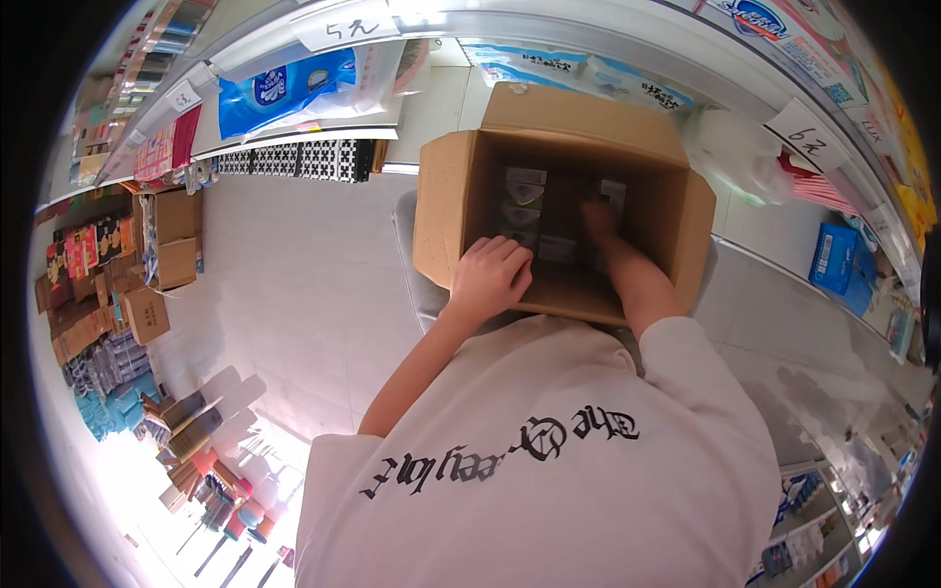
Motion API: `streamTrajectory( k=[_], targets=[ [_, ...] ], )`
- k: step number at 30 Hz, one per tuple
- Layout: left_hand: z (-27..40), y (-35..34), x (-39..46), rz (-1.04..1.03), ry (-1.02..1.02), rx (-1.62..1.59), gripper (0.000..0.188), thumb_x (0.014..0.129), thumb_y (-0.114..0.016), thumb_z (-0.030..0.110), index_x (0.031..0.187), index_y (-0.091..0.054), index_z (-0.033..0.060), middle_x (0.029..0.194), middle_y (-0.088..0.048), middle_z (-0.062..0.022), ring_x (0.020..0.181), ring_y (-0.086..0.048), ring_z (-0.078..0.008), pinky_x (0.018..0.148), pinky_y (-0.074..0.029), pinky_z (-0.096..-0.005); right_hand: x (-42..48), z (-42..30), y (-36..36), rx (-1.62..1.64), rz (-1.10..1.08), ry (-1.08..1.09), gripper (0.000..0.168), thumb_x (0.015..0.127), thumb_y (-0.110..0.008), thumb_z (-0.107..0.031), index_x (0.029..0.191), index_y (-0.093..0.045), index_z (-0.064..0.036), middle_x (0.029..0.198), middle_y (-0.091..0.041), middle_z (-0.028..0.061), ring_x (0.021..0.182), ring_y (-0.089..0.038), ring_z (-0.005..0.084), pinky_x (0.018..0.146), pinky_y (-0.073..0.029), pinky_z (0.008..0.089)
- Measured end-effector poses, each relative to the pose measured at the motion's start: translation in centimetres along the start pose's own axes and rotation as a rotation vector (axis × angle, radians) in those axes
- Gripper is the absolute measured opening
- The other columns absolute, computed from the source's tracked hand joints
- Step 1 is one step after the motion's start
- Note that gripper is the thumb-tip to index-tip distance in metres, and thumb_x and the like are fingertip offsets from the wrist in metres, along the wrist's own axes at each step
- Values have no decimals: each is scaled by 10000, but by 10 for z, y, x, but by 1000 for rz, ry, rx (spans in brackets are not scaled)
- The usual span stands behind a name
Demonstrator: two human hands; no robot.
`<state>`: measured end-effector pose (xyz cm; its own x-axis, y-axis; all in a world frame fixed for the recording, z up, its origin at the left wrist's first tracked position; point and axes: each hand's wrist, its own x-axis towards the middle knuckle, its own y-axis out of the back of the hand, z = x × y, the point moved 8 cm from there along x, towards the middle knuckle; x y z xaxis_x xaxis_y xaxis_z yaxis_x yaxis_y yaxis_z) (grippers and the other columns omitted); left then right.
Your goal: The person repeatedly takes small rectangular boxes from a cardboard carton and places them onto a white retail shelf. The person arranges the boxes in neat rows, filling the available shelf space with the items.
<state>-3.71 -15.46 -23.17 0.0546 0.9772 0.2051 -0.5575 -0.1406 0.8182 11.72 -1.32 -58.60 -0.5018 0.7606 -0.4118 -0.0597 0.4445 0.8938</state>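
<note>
An open cardboard box (441,213) stands before me on a grey seat (406,242), its flaps folded outward. Several small cartons (523,197) sit inside, in a column at the left, with another light carton (557,248) low in the middle. My left hand (491,273) rests with bent fingers over the box's near left edge. Deep inside, at the right, my right hand (601,219) reaches beside a small pale carton (613,192). Shadow and blur hide its fingers, so whether it grips that carton cannot be told.
Shop shelves with price cards (345,31) curve around the far side, holding a blue plastic pack (287,88) and a blue box (834,257). More cardboard boxes (176,239) are stacked at the left. Brushes or similar long-handled goods (220,540) lie at the lower left.
</note>
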Motion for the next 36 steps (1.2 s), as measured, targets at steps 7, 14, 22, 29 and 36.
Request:
streamTrajectory(
  k=[7, 14, 22, 29, 36],
  targets=[
    [-10, 5, 6, 70, 84, -70, 274, 807, -699, 64, 1073, -634, 53, 1032, -639, -102, 961, -622, -311, 833, -524, -412, 9, -94, 98, 49, -284, 255, 490, 715, -781, -277, 1148, -653, -86, 1094, -711, 199, 1028, -688, 395, 845, -568, 517],
    [-7, 34, 6, 184, 191, -405, 882, 707, -860, 135, 1465, -421, 25, 1396, -513, -214, 1296, -493, -404, 1079, -436, -448, -136, -174, 353, 209, -99, 508, 857, 654, -805, -272, 1403, -453, -50, 1174, -672, 212, 1053, -659, 398, 883, -543, 466],
    [-2, 123, 34, 255, 283, -948, 858, 684, -944, 246, 1384, -516, -6, 1313, -616, -108, 1196, -594, -204, 1042, -466, -370, -225, -214, 501, 569, 317, 778, 841, 738, -835, -210, 1469, -436, -94, 1305, -598, 186, 1113, -629, 365, 933, -528, 437],
    [0, 206, 66, 588, -55, -1448, 910, 698, -945, 323, 1394, -455, 1, 1257, -632, -103, 1153, -620, -216, 993, -503, -380, -249, -232, 560, 592, 704, 1004, 748, 687, -883, -66, 1358, -554, -45, 1394, -582, 145, 1260, -581, 314, 1058, -457, 401],
    [27, 254, 100, 628, -189, -1314, 851, 732, -919, 220, 1396, -432, 7, 1283, -617, -120, 1158, -619, -211, 983, -515, -365, -256, -242, 601, 487, 796, 1008, 720, 740, -854, -80, 1378, -519, -65, 1364, -587, 149, 1230, -591, 331, 1049, -471, 436]
  ],
)
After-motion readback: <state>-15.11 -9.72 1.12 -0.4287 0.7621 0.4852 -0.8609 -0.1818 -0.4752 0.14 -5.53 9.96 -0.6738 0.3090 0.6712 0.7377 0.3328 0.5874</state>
